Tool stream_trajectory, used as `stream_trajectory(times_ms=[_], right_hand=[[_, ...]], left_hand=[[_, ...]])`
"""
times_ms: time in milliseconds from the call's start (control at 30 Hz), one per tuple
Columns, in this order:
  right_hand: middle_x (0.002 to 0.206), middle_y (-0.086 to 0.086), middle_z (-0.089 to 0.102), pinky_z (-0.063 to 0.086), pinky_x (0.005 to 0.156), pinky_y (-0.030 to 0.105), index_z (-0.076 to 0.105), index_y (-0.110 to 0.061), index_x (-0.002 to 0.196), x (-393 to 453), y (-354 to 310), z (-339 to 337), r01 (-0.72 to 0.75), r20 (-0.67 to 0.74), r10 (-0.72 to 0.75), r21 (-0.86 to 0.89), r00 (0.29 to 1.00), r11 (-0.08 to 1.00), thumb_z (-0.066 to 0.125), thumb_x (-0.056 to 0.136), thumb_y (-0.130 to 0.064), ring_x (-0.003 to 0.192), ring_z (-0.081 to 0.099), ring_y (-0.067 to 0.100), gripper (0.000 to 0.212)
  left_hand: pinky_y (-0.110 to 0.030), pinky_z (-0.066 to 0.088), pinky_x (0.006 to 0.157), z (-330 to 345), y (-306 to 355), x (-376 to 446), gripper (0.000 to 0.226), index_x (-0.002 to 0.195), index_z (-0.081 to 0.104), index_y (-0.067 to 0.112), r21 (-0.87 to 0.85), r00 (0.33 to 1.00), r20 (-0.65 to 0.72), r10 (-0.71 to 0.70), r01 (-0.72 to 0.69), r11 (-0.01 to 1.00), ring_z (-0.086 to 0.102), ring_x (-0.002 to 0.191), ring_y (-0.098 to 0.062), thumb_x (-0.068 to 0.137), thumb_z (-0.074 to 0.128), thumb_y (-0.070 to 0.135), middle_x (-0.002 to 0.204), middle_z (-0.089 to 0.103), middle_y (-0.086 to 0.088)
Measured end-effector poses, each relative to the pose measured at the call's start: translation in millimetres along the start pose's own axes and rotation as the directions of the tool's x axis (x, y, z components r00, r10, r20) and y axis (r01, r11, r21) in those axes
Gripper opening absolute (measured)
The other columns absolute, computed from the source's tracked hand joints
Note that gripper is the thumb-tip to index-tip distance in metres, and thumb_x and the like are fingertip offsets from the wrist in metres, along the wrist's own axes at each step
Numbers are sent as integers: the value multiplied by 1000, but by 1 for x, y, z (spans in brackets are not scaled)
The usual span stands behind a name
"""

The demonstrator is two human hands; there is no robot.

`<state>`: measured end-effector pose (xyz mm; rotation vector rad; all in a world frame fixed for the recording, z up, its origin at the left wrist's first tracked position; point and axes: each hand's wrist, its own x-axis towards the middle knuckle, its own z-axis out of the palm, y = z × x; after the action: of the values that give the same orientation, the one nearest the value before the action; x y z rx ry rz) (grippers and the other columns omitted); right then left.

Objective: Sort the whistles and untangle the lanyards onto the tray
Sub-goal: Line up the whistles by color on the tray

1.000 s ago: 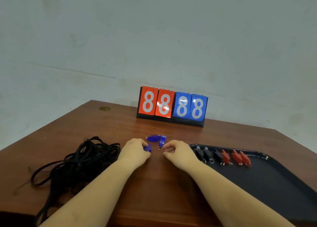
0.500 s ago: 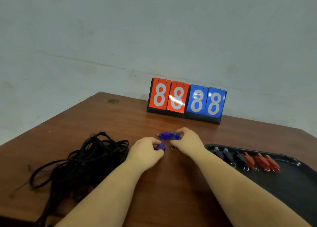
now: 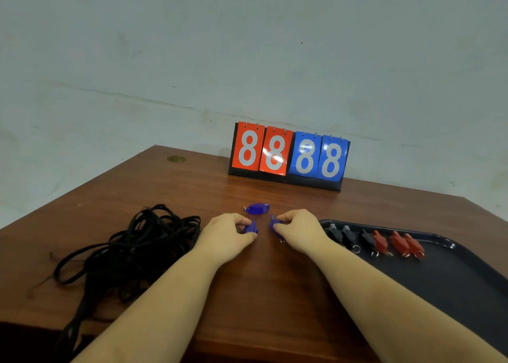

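Both hands rest on the brown table (image 3: 247,294), close together but apart, each pinching a blue whistle. The left hand (image 3: 225,236) holds its whistle (image 3: 251,228) between curled fingers and thumb. The right hand (image 3: 298,232) does the same with another whistle (image 3: 273,223), whose metal ring shows just below the fingers. A third blue whistle (image 3: 257,208) lies loose on the table just beyond the two hands.

To the right sits a black tray (image 3: 453,285). Along its far edge lies a row of three black whistles (image 3: 350,236) and, right of them, three red whistles (image 3: 397,243), each with a small ring at its near end.

To the left of the hands, a tangled heap of black lanyards (image 3: 132,252) lies on the table, some loops trailing off the near edge.

At the far side stands a scoreboard (image 3: 288,156) showing two red and two blue 8s.
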<state>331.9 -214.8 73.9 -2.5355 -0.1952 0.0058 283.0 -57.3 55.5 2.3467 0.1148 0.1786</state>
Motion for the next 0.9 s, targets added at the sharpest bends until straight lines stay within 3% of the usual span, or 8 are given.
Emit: stream_trajectory(times_ms=[100,233,367,467,600,667,900], right_hand=[[119,4,65,43,79,22,59,-16,126,-6,0,-2,12,10,-12,-13,1000,1000,59,90,-30,101,61,16,39],[129,1,58,41,83,21,52,-17,132,-9,3,-1,26,38,-26,7,999,1000,66,84,-28,106,57,13,51],[130,0,57,39,88,21,53,-17,130,-9,6,-1,37,17,-37,24,999,999,68,83,-24,116,54,14,50],[126,0,60,42,85,20,56,-18,128,-8,8,-1,17,14,-18,63,1000,998,69,82,-24,111,57,14,48],[121,-1,62,41,73,13,58,-18,124,-11,11,-2,16,7,-17,124,1000,992,72,80,-24,95,57,7,47],[121,-1,62,38,61,9,58,-18,124,-17,12,-5,34,3,-35,135,999,990,71,80,-23,86,55,3,46],[118,-3,62,41,57,10,58,-21,124,-43,25,-32,79,-40,-72,181,997,980,71,80,-22,86,62,6,45]], left_hand=[[-20,41,83,0,-1,-1,42,122,60,28,-6,1000,14,8,-8,1000,52,94,-3,82,66,39,109,61,12],[-25,42,94,-3,-2,-1,45,126,56,30,-28,997,82,9,-7,1000,53,109,-7,83,65,35,122,59,10],[-29,42,101,-7,-3,2,49,129,55,28,-54,989,150,5,3,999,53,112,-9,82,67,26,124,59,8],[-29,42,99,-8,-5,5,49,128,56,28,-79,986,167,5,9,997,54,107,-8,81,69,24,114,61,10],[-21,44,84,-6,-7,6,51,128,55,25,-70,990,144,9,1,998,55,91,-3,80,71,21,100,60,12],[-21,43,82,-5,-7,4,51,127,55,25,-58,992,126,12,-5,998,56,90,-4,80,72,23,101,61,11],[-21,45,86,1,8,-7,46,117,55,27,-69,997,77,23,-18,997,57,98,-5,76,75,21,114,62,6]])
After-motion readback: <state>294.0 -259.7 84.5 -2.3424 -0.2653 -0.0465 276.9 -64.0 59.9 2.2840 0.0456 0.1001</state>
